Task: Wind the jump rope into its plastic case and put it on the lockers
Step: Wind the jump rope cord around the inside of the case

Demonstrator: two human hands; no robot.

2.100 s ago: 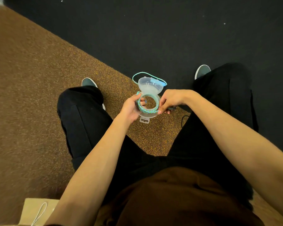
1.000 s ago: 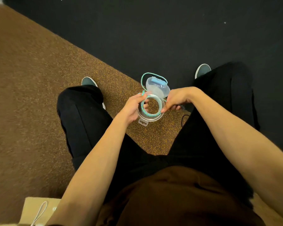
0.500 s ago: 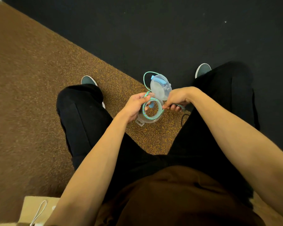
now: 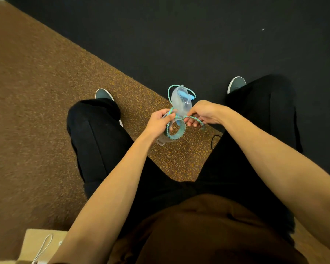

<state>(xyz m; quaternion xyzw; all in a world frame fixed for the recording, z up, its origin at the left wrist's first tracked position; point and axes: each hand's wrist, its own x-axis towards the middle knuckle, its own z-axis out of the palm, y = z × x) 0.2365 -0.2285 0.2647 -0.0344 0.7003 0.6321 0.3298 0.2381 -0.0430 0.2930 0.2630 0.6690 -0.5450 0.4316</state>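
A round clear plastic case (image 4: pixel 176 130) hangs in front of me between my knees, tipped on its side, its hinged lid (image 4: pixel 180 102) standing open at the far side. Teal braided jump rope (image 4: pixel 195 120) is coiled around the inside of the case. A thinner loop of rope arcs over the lid, where a blue handle piece shows. My left hand (image 4: pixel 159 123) grips the case's left rim with the thumb over the rope. My right hand (image 4: pixel 203 113) pinches a stretch of rope just right of the case.
I stand with a shoe (image 4: pixel 103 94) on speckled brown carpet and the other shoe (image 4: pixel 235 83) on black flooring; the seam runs diagonally. A beige paper bag (image 4: pixel 40 246) with a white cord handle sits at the bottom left. A thin black cord (image 4: pixel 214 141) dangles by my right thigh.
The case has tilted from face-up onto its side and the lid has swung more upright. My right hand has drawn a length of rope out to the right.
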